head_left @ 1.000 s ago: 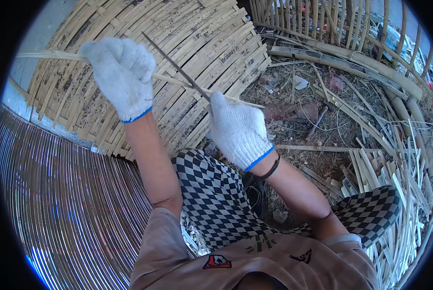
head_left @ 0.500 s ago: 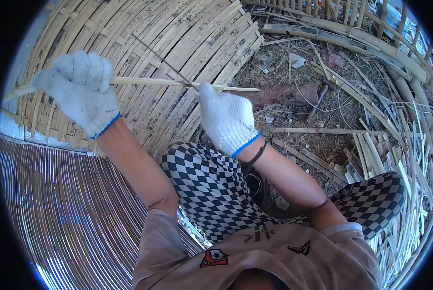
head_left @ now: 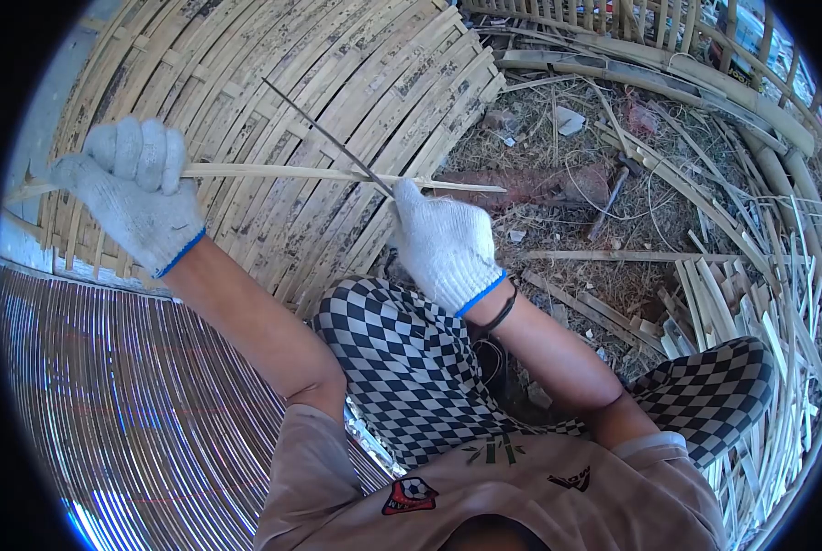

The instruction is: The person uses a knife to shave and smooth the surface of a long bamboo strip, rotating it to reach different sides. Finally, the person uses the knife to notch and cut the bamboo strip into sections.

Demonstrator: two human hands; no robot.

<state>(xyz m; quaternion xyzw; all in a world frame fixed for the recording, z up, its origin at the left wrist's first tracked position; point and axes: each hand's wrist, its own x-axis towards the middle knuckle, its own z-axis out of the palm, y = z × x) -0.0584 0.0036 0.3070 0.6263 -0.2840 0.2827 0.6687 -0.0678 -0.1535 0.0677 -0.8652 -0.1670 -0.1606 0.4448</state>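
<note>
a seated person in white knit gloves with blue cuffs works a long, thin pale bamboo strip (head_left: pixel 282 172) held level in front of them. the left hand (head_left: pixel 131 197) is closed in a fist around the strip's left part, fingers wrapped fully over it. the right hand (head_left: pixel 443 243) is closed too, gripping the handle of a thin dark metal blade (head_left: pixel 328 138); the blade slants up and left from the glove and crosses the strip just beside the right thumb. the strip's short free end sticks out to the right of the glove.

behind the hands stands a large curved woven bamboo panel (head_left: pixel 273 83). knees in black-and-white checked trousers (head_left: pixel 402 367) sit below, and loose split bamboo slats (head_left: pixel 750 312) lie on the littered ground to the right.

to shave well here, it looks wise to keep the blade at a shallow angle, hold the strip taut with the left fist, and brace the right thumb near the edge so the cut stays thin and even.
</note>
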